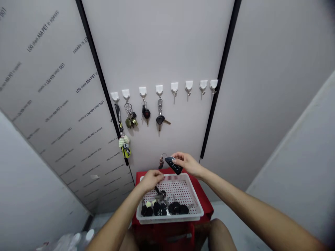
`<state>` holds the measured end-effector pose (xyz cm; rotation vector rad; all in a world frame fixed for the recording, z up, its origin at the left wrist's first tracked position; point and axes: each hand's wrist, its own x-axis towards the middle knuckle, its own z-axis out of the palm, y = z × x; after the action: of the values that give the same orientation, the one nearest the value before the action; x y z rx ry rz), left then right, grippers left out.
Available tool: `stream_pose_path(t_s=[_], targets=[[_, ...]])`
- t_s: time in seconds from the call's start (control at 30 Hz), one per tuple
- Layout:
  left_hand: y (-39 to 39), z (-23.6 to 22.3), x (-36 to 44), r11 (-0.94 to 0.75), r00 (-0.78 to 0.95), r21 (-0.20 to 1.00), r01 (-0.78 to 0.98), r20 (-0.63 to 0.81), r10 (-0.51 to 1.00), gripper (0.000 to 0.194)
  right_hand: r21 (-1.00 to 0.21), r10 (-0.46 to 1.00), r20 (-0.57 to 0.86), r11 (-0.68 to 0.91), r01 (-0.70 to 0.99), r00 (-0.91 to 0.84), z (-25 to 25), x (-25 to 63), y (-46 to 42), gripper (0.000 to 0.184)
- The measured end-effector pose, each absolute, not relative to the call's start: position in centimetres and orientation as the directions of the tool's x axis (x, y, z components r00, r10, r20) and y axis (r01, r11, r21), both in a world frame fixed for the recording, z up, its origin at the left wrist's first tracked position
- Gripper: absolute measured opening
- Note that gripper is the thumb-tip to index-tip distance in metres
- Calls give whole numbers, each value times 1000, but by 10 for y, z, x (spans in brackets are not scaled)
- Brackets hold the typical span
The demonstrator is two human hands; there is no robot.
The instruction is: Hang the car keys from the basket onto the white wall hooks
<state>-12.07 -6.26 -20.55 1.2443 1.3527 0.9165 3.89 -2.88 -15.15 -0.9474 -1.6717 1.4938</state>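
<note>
My right hand (187, 163) grips a black car key fob (173, 166) with several small buttons, held above the far edge of the basket. A metal ring on the fob carries a small brownish charm (161, 162) that hangs to its left. Lower and to the left, my left hand (152, 179) is over the basket's far left side, fingers curled together; whatever may be between them is hidden. The white plastic basket (184, 191) holds several dark keys and fobs (178, 208) along its near side, with loose metal keys (161, 195) under my left hand.
A row of white hooks (159, 90) runs across the wall panel. Keys (160, 120) and other key bunches (131, 120) hang from the left ones; the right hooks (188, 85) are bare. Beneath the basket is a red stool (206, 205). Bottles (75, 240) stand at lower left.
</note>
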Motion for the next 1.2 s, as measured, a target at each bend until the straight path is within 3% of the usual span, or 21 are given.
stream_pose_path(t_s=[0.07, 0.17, 0.3, 0.4, 0.53, 0.63, 0.87, 1.03, 1.1, 1.2], targets=[[-65, -198, -113, 226, 111, 974, -28, -221, 969, 19, -995, 862, 56, 88, 40, -503, -152, 36, -31, 25], [-64, -187, -106, 212, 79, 889, -406, -197, 977, 17, -993, 816, 82, 113, 20, -572, -157, 36, -37, 25], [-61, -178, -104, 110, -72, 822, -559, -180, 981, 15, -988, 768, 54, 134, 77, -638, -166, 42, -44, 26], [-62, -173, -100, 58, -68, 880, -472, -102, 992, 20, -977, 776, 43, 165, 137, -629, -168, 44, -42, 25], [-64, -170, -86, 5, 37, 982, -188, 2, 999, 21, -948, 856, 222, 302, 102, -468, -161, 37, -33, 24], [-60, -170, -76, -52, 23, 999, 1, 52, 998, 19, -924, 888, 303, 363, 124, -345, -152, 30, -28, 27], [-40, -136, -56, -131, -15, 988, -76, 130, 991, 21, -783, 828, 540, 560, 271, -150, -105, 32, -10, 25], [-22, -83, -42, -320, -96, 945, 71, 326, 940, 14, -834, 836, 549, 546, 86, 15, -47, 38, 15, 41], [-13, -63, -40, -347, -132, 932, 103, 359, 924, 16, -815, 814, 579, 579, 14, 56, -27, 36, 23, 37], [-2, -40, -39, -340, -186, 930, 141, 362, 913, 20, -766, 763, 642, 641, 47, 78, -4, 31, 33, 26]])
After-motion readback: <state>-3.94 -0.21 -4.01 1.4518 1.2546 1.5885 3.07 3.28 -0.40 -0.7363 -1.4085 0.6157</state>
